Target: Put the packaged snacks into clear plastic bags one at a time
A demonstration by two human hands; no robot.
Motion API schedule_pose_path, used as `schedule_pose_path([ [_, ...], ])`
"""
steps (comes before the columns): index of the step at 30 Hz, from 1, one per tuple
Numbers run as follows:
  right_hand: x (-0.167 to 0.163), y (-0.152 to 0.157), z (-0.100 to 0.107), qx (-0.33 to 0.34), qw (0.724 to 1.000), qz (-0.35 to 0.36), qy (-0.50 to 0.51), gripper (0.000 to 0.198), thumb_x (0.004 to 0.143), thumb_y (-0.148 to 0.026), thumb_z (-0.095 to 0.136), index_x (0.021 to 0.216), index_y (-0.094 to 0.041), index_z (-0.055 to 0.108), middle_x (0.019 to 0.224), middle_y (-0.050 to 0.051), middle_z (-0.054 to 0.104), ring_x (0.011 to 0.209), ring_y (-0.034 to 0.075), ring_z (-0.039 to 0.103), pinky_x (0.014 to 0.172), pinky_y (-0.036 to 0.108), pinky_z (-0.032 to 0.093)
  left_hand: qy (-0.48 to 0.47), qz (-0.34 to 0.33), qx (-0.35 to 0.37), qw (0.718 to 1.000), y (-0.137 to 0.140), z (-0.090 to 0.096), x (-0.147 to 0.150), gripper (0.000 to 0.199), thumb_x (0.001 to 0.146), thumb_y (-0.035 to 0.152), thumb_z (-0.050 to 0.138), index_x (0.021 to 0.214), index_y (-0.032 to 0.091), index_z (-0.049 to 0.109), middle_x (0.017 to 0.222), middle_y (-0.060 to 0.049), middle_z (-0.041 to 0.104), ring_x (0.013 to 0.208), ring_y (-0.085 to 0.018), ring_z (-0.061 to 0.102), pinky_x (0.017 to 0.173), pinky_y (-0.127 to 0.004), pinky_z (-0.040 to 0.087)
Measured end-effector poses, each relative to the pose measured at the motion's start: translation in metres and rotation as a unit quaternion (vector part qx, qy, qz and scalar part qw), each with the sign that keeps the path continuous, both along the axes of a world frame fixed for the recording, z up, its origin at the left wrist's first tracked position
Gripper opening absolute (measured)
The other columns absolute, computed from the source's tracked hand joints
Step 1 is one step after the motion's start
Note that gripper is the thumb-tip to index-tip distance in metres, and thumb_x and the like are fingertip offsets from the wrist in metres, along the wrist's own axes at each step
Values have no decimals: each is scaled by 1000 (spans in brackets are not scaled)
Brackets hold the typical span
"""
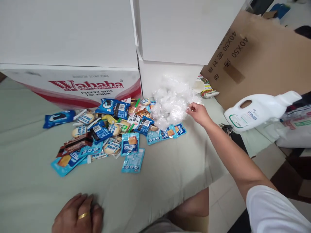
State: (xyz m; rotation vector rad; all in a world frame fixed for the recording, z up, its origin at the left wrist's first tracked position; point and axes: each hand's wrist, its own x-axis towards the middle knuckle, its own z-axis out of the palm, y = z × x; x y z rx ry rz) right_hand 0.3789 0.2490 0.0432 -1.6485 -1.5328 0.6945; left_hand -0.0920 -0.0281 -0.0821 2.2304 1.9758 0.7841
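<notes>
At the right edge of a pile of crumpled clear plastic bags [171, 105], my right hand [199, 114] pinches thin clear plastic between thumb and fingers. My left hand [79, 214], a gold ring on one finger, rests curled on the green sheet, closed with nothing visible in it. Left of the bags lies a heap of small wrapped snacks, among them a dark blue packet [59, 118], a brown packet [77, 144] and a round cookie packet [112, 146]. Nearest me are a blue tofu snack packet [130, 144] and a light blue packet [133, 160].
Behind the snacks stands a white and red Wahaha carton [94, 85], with white boxes [68, 32] above it. To the right are a brown cardboard box [267, 61], a white detergent bottle [255, 111] and keys [226, 128]. The sheet's edge drops off at front right.
</notes>
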Motion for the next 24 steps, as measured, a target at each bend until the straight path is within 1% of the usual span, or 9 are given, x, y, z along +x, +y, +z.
schedule_pose_path([
  [2, -1, -4, 4, 25, 999, -4, 28, 13, 73, -24, 81, 79, -20, 70, 71, -3, 58, 66, 11, 48, 61, 22, 37, 46, -21, 10, 999, 2, 6, 3, 34, 90, 35, 52, 114, 17, 67, 106, -20, 69, 119, -48, 62, 99, -68, 52],
  [5, -4, -18, 16, 32, 993, -12, 115, 20, 75, -34, 81, 85, -21, 72, 68, -4, 54, 60, 10, 42, 53, 21, 32, 75, -31, 25, 996, 3, 8, 2, 32, 93, 35, 49, 105, 11, 66, 108, -25, 68, 119, -46, 62, 99, -64, 52],
  [10, -17, -44, 30, 7, 985, -71, 157, 24, 68, -35, 85, 75, -19, 69, 64, -5, 53, 57, 8, 41, 50, 20, 34, -18, -13, 39, 999, 0, 15, 1, 26, 96, 36, 49, 108, 18, 65, 115, -17, 67, 112, -35, 65, 99, -51, 53],
  [12, -24, -59, 32, 4, 976, -73, 206, 27, 68, -36, 87, 77, -19, 68, 63, -6, 53, 54, 7, 42, 49, 20, 35, -79, -14, 46, 996, -2, 24, 5, 21, 97, 33, 51, 106, 21, 65, 113, -13, 68, 107, -29, 67, 95, -44, 54],
  [14, -32, -77, 34, -5, 967, -72, 246, 32, 66, -39, 89, 78, -20, 67, 60, -7, 51, 51, 6, 41, 48, 19, 34, -140, -51, 47, 988, 1, 39, 14, 15, 98, 29, 51, 102, 23, 65, 104, -8, 69, 96, -24, 69, 85, -36, 55],
  [17, -48, -107, 35, -16, 958, -75, 275, 39, 61, -43, 93, 77, -20, 66, 59, -8, 52, 50, 5, 42, 49, 19, 34, -223, -121, 19, 967, 17, 69, 43, 17, 99, 22, 49, 97, 24, 66, 91, -3, 67, 77, -17, 66, 70, -29, 53],
  [18, -54, -117, 35, -18, 957, -74, 280, 41, 60, -44, 94, 77, -19, 66, 60, -7, 52, 51, 5, 42, 49, 19, 34, -241, -133, 16, 961, 26, 80, 56, 19, 100, 21, 48, 99, 24, 66, 93, -3, 68, 78, -17, 66, 70, -28, 53],
  [21, -72, -140, 34, -18, 959, -56, 278, 43, 60, -48, 94, 77, -19, 68, 60, -7, 53, 50, 5, 41, 49, 20, 33, -281, -199, 29, 938, 57, 107, 104, 17, 100, 27, 52, 102, 23, 69, 99, -6, 67, 92, -20, 68, 83, -31, 55],
  [24, -86, -155, 34, -20, 966, -21, 256, 43, 64, -53, 91, 78, -19, 69, 58, -7, 51, 51, 6, 38, 50, 21, 30, -306, -217, 33, 926, 88, 115, 148, 27, 93, 35, 66, 116, 21, 69, 115, -11, 63, 108, -26, 64, 94, -39, 54],
])
